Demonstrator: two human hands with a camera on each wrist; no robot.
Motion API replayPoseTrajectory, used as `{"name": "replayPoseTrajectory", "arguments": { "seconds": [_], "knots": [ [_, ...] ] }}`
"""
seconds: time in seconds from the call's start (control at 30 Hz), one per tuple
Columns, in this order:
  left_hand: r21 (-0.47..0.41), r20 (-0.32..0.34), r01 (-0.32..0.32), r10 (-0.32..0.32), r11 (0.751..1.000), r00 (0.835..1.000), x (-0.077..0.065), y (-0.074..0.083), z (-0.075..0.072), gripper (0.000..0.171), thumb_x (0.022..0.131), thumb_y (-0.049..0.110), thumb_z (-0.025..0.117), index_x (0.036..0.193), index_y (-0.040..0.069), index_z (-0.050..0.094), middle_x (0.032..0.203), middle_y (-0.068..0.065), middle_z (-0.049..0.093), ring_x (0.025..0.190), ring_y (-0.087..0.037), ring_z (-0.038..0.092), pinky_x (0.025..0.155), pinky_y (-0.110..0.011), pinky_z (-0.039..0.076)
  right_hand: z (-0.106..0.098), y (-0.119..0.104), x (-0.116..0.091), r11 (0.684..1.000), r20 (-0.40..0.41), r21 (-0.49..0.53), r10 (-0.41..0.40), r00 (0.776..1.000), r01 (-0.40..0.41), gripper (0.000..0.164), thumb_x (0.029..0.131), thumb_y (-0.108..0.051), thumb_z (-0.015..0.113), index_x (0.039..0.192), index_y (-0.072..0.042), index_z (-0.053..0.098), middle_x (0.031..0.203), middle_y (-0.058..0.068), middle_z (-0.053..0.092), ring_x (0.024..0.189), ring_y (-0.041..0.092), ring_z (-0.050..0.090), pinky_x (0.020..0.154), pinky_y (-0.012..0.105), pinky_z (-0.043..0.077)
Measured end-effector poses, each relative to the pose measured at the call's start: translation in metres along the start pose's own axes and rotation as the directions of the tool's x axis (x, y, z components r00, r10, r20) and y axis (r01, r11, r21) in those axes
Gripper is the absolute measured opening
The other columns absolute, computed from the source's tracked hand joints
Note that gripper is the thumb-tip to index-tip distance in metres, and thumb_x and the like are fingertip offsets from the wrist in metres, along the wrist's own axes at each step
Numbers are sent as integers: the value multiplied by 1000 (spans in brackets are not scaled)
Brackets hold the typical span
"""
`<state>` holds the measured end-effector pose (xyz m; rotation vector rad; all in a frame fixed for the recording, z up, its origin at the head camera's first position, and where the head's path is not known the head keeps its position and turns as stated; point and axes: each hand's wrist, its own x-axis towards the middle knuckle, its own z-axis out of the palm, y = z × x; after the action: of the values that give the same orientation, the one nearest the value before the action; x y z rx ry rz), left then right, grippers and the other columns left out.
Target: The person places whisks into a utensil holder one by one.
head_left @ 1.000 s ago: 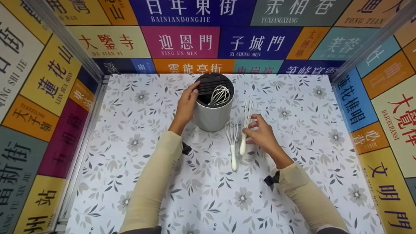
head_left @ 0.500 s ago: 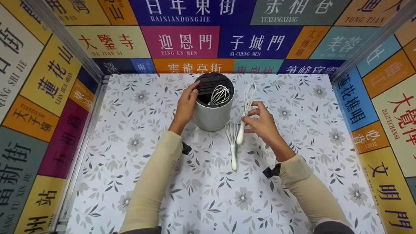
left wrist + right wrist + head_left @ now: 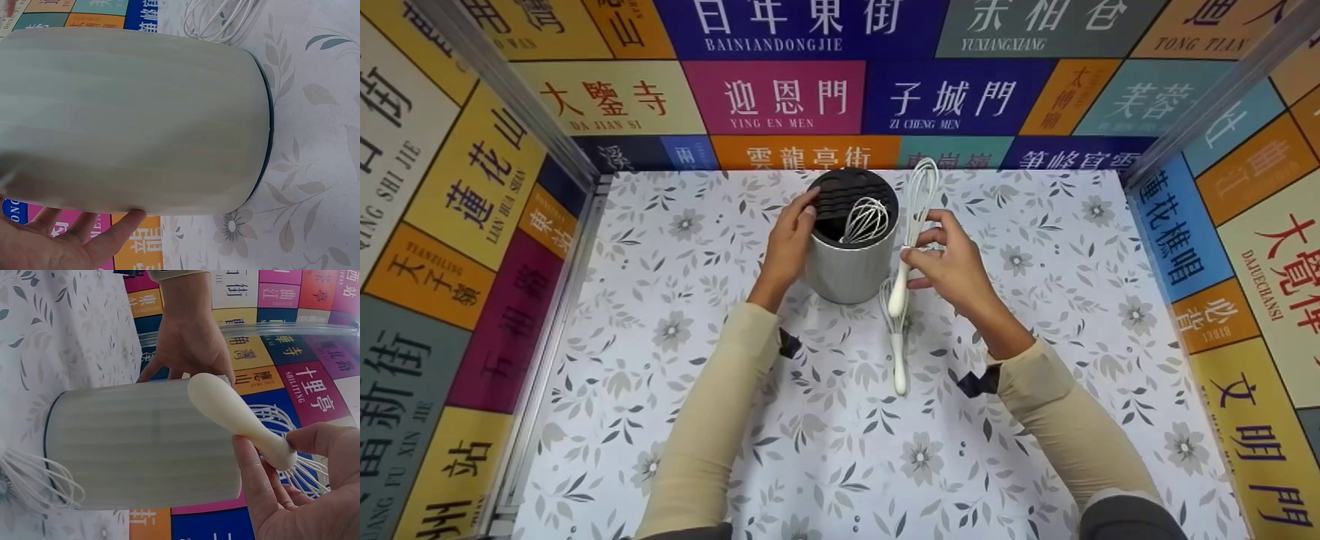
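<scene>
A grey cylindrical utensil holder (image 3: 851, 275) with a black, wavy-slotted top stands upright at the back of the table. One whisk (image 3: 868, 222) is in its open compartment, wires up, handle hidden inside. My left hand (image 3: 791, 238) rests against the holder's left side with extended fingers, fingertips (image 3: 136, 216) touching the wall. To the right of the holder, my right hand (image 3: 952, 264) pinches a second whisk (image 3: 898, 294) between thumb and fingers near the top of its cream handle (image 3: 225, 402), wires pointing up. A third whisk (image 3: 898, 367) lies on the table below it, partly covered in the head view.
The table (image 3: 607, 420) has a white floral cover. Colourful sign-printed panels (image 3: 780, 94) stand behind it and along both sides, with metal posts (image 3: 1200, 97) at the corners. Black wrist mounts (image 3: 979, 382) sit at the sleeves.
My right hand has raised the whisk and brought it leftward, closer to the holder; its handle now overlaps the lying whisk in the head view. My left hand and the holder stay put.
</scene>
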<state>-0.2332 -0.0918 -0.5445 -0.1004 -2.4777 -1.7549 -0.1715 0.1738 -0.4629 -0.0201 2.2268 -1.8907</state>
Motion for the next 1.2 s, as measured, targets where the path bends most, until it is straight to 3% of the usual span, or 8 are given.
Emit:
{"name": "replayPoseTrajectory", "arguments": {
  "seconds": [0.37, 0.5, 0.63, 0.77, 1.2],
  "knots": [
    [-11, 3, -21, 21, 1000, 1000, 1, 2, -1, 41, 110, 39, 41, 148, 32, 55, 153, -1, 50, 143, -15, 43, 122, -37, 32, 18, -41, 4, 978, 8, 114, -179, 984, 177, 53, 89, -7, 72, 134, -13, 46, 101, 10, 63, 90, 31, 73, 69, 46, 63],
    [-8, -1, -26, 26, 1000, 1000, 0, 1, 0, 41, 110, 41, 41, 148, 34, 55, 153, 1, 50, 143, -14, 44, 121, -37, 32, 27, -57, 6, 969, 19, 130, -213, 977, 209, 55, 88, -7, 73, 136, -13, 47, 100, 10, 63, 85, 25, 72, 71, 45, 63],
    [-8, 1, -20, 20, 1000, 1000, -1, 1, -1, 41, 110, 44, 41, 147, 37, 54, 153, 2, 50, 144, -14, 43, 121, -38, 32, 34, -70, 10, 963, 18, 131, -240, 971, 235, 56, 89, -9, 73, 138, -11, 46, 102, 12, 64, 88, 30, 73, 71, 45, 63],
    [-4, 11, -6, 6, 1000, 1000, -1, 1, -1, 41, 109, 46, 40, 147, 39, 54, 155, 3, 48, 145, -14, 42, 122, -38, 32, 38, -81, 12, 958, 24, 101, -274, 962, 270, 55, 93, -13, 71, 141, -10, 45, 108, 15, 66, 95, 34, 73, 71, 45, 63],
    [-2, 19, 1, -1, 1000, 1000, 0, 1, 0, 42, 109, 48, 39, 148, 40, 53, 156, 5, 48, 145, -12, 41, 121, -35, 32, 51, -97, 35, 912, -3, -35, -408, 913, 408, 52, 96, -24, 72, 141, -17, 47, 115, 10, 67, 95, 22, 72, 72, 44, 63]
  ]
}}
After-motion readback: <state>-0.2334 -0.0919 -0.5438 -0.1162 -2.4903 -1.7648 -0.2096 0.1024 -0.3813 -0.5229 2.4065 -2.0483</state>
